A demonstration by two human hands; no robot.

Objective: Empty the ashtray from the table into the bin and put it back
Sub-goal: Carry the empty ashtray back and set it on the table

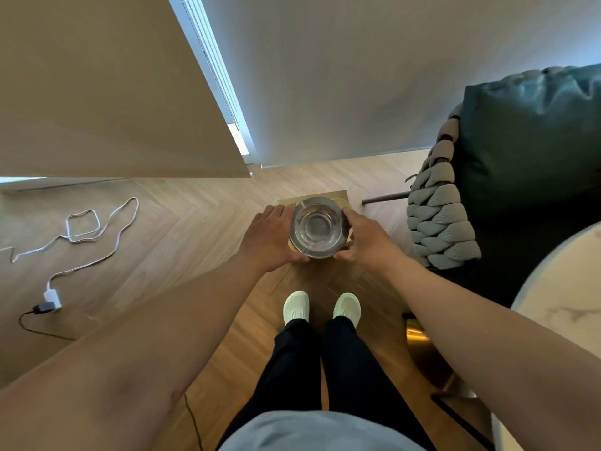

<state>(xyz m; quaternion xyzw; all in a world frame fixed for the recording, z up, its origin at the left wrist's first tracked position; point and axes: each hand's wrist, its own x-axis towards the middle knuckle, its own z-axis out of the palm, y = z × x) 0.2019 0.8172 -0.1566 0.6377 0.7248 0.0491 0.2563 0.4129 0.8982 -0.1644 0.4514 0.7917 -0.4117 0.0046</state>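
Observation:
A round glass ashtray [317, 226] is held level between both hands, straight ahead of me and above a square gold-coloured bin [338, 196] on the floor. My left hand [268, 236] grips its left rim and my right hand [364, 239] grips its right rim. The ashtray's bowl looks clear, with a few dark specks near the far rim. Most of the bin is hidden under the ashtray and my hands. The white marble table [566, 304] shows at the right edge.
A dark green armchair [533, 151] with a grey braided side [439, 222] stands to the right of the bin. A white cable [94, 229] and a charger [52, 299] lie on the wooden floor at left. A beige curtain [107, 86] hangs at upper left.

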